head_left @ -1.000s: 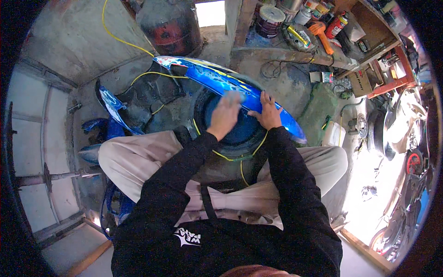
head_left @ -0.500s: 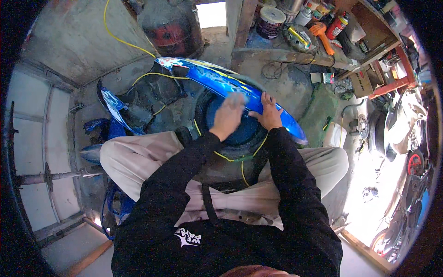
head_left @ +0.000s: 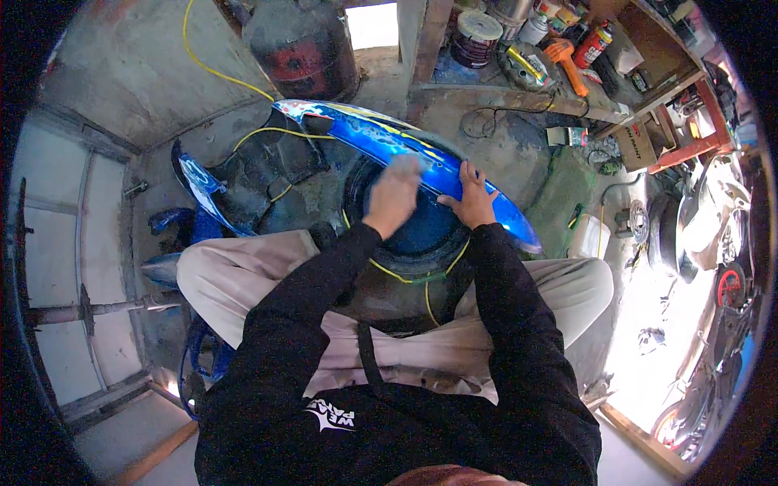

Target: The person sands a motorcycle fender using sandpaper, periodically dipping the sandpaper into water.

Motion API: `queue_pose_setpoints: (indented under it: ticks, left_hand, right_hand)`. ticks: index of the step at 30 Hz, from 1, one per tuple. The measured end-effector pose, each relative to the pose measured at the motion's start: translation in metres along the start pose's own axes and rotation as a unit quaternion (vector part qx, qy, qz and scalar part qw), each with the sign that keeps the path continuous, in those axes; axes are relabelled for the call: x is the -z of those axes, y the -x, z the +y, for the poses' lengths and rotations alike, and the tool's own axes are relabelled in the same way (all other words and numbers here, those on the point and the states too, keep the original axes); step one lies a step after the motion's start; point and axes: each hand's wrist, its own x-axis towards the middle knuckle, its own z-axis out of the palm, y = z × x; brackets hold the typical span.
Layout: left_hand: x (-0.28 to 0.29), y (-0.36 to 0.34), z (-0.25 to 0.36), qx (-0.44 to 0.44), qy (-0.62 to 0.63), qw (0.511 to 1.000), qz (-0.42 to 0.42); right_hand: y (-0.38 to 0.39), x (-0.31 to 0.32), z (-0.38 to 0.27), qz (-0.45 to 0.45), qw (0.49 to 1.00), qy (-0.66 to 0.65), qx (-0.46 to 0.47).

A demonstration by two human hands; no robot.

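Note:
A long curved blue panel with white and yellow markings and mottled worn patches lies across a dark round tub or tire with a blue centre, in front of my crossed legs. My left hand, blurred by motion, presses a small pale pad against the panel's middle, fingers curled round it. My right hand grips the panel right of the pad, thumb on the near edge and fingers over the top. A yellow hose loops around the tub.
Another blue panel lies left among dark and blue parts. A dark tank stands at the back. Shelves hold cans and an orange tool. A white jug, green mat and assorted parts lie right.
My left hand, with the pale pad, shifts back and forth slightly along the panel, now a little further left than half a second ago. My right hand stays in place.

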Motion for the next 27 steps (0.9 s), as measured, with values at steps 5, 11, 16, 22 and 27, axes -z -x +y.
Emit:
queue_pose_setpoints:
  ticks: [5,11,16,22,27]
  left_hand:
    - [0.012,-0.003,-0.011,-0.101,-0.013,0.993,-0.057]
    - [0.045,-0.041,-0.093,0.175,-0.063,0.982,0.020]
    - [0.015,0.005,-0.026,-0.043,-0.040,0.996,-0.060]
    - [0.045,-0.019,-0.087,-0.047,-0.030,0.996,-0.068]
    - [0.047,-0.028,-0.110,0.125,-0.070,0.989,0.030]
  right_hand:
    - [0.004,-0.002,0.005,0.018,0.999,-0.017,0.021]
    - [0.002,0.001,0.001,0.010,1.000,-0.015,0.015]
    - [0.003,0.000,0.002,0.029,0.999,-0.022,0.028]
    - [0.004,-0.002,0.004,0.033,0.998,-0.034,0.030]
    - [0.003,-0.002,0.002,0.027,0.999,-0.035,0.021]
